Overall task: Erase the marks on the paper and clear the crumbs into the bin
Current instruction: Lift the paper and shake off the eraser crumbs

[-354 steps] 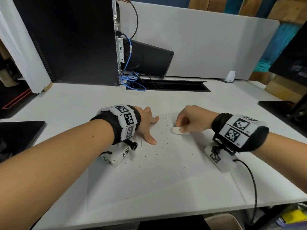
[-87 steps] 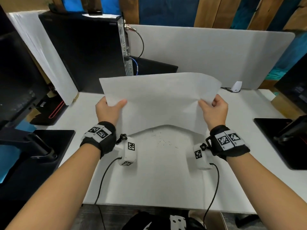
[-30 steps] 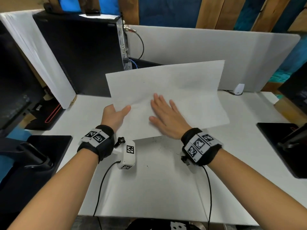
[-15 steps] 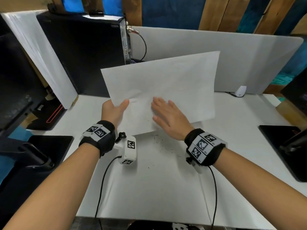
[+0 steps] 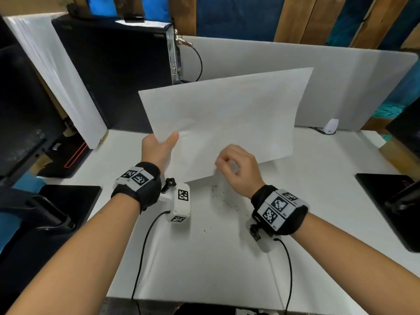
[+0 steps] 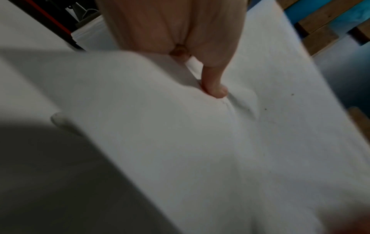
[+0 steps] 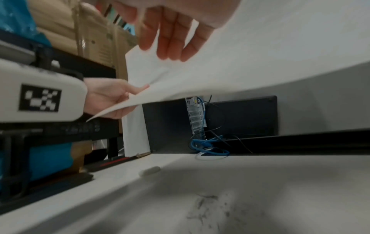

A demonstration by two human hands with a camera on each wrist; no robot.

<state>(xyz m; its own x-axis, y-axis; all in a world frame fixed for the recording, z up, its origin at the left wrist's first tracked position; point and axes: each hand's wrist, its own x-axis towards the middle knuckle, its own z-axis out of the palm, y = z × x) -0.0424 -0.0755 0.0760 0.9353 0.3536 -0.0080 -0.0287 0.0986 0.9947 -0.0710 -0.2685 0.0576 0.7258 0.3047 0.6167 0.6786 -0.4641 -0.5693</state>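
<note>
My left hand pinches the left edge of the white paper and holds it tilted above the desk; its thumb presses on the sheet. My right hand is at the paper's lower edge with its fingers loosely curled against the sheet, gripping nothing. Dark eraser crumbs lie scattered on the white desk below the paper, also seen as crumbs in the right wrist view. A white eraser lies on the desk under the sheet. No bin is in view.
A black computer tower with blue cables stands at the back left. A grey divider panel runs along the back. Black pads lie at the right and at the left.
My right hand has slid down the sheet from lying flat to curling at its lower edge. More crumbs lie on the desk below. My left hand keeps holding the paper up.
</note>
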